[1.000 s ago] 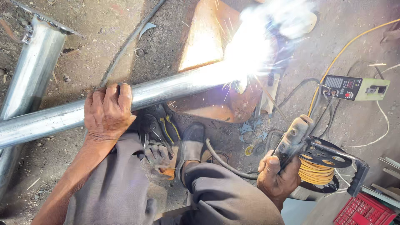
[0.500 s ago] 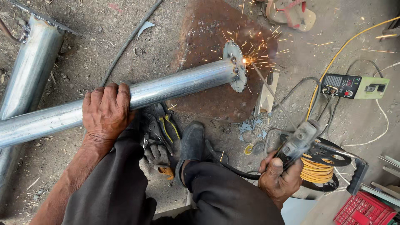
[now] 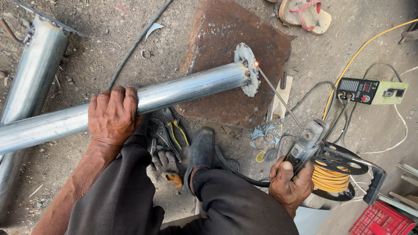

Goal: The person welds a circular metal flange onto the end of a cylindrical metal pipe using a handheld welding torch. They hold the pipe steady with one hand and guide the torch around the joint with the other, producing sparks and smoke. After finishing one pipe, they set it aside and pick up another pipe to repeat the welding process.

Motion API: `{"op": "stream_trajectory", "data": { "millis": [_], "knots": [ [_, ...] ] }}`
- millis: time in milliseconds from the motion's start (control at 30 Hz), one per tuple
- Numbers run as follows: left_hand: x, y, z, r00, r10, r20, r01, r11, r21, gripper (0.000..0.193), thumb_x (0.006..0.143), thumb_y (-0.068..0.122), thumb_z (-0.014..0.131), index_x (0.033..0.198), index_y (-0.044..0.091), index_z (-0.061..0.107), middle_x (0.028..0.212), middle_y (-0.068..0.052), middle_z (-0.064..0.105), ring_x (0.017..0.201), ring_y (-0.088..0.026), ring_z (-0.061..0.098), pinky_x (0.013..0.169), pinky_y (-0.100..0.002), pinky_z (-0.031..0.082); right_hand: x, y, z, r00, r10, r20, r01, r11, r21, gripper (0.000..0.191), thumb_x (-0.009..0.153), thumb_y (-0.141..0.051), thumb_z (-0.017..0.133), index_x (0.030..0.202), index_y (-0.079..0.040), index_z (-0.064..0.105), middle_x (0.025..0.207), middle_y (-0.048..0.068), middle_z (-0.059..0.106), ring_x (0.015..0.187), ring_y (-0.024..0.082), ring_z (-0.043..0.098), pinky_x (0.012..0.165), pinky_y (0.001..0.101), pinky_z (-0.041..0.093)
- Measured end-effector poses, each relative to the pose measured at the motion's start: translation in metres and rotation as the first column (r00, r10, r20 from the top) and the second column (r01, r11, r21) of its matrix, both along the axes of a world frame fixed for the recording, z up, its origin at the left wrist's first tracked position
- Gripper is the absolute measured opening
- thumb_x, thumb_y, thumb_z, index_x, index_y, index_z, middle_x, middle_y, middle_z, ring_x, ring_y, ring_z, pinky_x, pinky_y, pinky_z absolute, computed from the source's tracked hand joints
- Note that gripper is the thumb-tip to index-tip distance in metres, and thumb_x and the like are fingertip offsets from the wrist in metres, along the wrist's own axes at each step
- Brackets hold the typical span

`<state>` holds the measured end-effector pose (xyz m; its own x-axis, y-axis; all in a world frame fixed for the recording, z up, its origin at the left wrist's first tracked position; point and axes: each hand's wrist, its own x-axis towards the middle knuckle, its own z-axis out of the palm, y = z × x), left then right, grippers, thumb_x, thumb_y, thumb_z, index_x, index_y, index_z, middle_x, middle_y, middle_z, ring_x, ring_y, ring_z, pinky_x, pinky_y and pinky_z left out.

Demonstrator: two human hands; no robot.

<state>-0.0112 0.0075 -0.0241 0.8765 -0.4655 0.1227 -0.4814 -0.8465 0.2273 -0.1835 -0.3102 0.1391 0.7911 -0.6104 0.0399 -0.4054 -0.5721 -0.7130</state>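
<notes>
- Left hand (image 3: 112, 115) — grip wrapped over the steel pipe (image 3: 183, 89), which lies across a rusty plate (image 3: 226, 30) on the dirt floor.
- Right hand (image 3: 291, 185) — grip closed around the electrode holder (image 3: 305, 146); its welding rod (image 3: 278, 98) glows at its tip against the round flange (image 3: 247, 65) on the pipe's end.
- Pliers (image 3: 174, 132) and a glove (image 3: 164, 167) lie beneath the pipe.

A long, shiny galvanised steel pipe (image 3: 174, 93) lies nearly horizontal across a rusty brown steel plate (image 3: 226, 30), its far end capped by a round drilled flange (image 3: 246, 69). A thin grey welding rod (image 3: 278, 99), clamped in a worn electrode holder (image 3: 305, 146), touches the flange rim with a glowing tip.
</notes>
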Motion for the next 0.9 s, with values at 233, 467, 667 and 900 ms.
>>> {"op": "stream_trajectory", "data": {
  "millis": [233, 467, 667, 900],
  "knots": [
    [0.001, -0.003, -0.001, 0.985, 0.046, 0.163, -0.047, 0.999, 0.004, 0.039, 0.082, 0.015, 0.075, 0.119, 0.01, 0.063, 0.112, -0.007, 0.065, 0.096, -0.027, 0.064, 0.087, -0.043, 0.054, 0.005, 0.007, 0.004, 1.0, -0.007, -0.006, 0.007, 0.998, -0.068, 0.057, 0.106, -0.047, 0.058, 0.128, 0.005, 0.05, 0.073, 0.009, 0.059, 0.055, 0.013, 0.053, 0.049, 0.0279, 0.044],
    [0.0, -0.002, -0.003, 0.993, 0.05, 0.11, -0.053, 0.998, 0.031, 0.049, 0.084, 0.025, 0.08, 0.127, 0.01, 0.061, 0.113, -0.008, 0.065, 0.094, -0.028, 0.062, 0.089, -0.045, 0.054, 0.001, 0.002, 0.001, 0.998, -0.048, -0.05, 0.045, 0.997, -0.054, 0.048, 0.109, -0.044, 0.058, 0.115, 0.003, 0.05, 0.072, 0.01, 0.059, 0.055, 0.014, 0.053, 0.054, 0.0312, 0.045],
    [-0.003, 0.002, -0.003, 0.998, 0.012, -0.059, -0.01, 0.999, 0.036, 0.072, 0.071, 0.036, 0.086, 0.131, 0.009, 0.06, 0.118, -0.01, 0.064, 0.101, -0.029, 0.061, 0.093, -0.048, 0.052, -0.001, 0.003, -0.005, 0.991, -0.073, 0.111, 0.066, 0.996, 0.066, 0.052, 0.11, -0.042, 0.059, 0.125, 0.006, 0.046, 0.08, 0.012, 0.057, 0.059, 0.015, 0.051, 0.055, 0.0311, 0.045],
    [-0.013, 0.005, -0.006, 0.998, 0.038, -0.044, -0.04, 0.998, -0.039, 0.072, 0.073, 0.037, 0.086, 0.137, 0.013, 0.062, 0.125, -0.009, 0.063, 0.111, -0.03, 0.061, 0.095, -0.047, 0.05, -0.005, 0.005, -0.002, 0.979, -0.136, 0.155, 0.124, 0.989, 0.083, 0.06, 0.106, -0.043, 0.063, 0.133, 0.008, 0.046, 0.079, 0.014, 0.056, 0.058, 0.016, 0.049, 0.052, 0.0309, 0.044]
  ]
}}
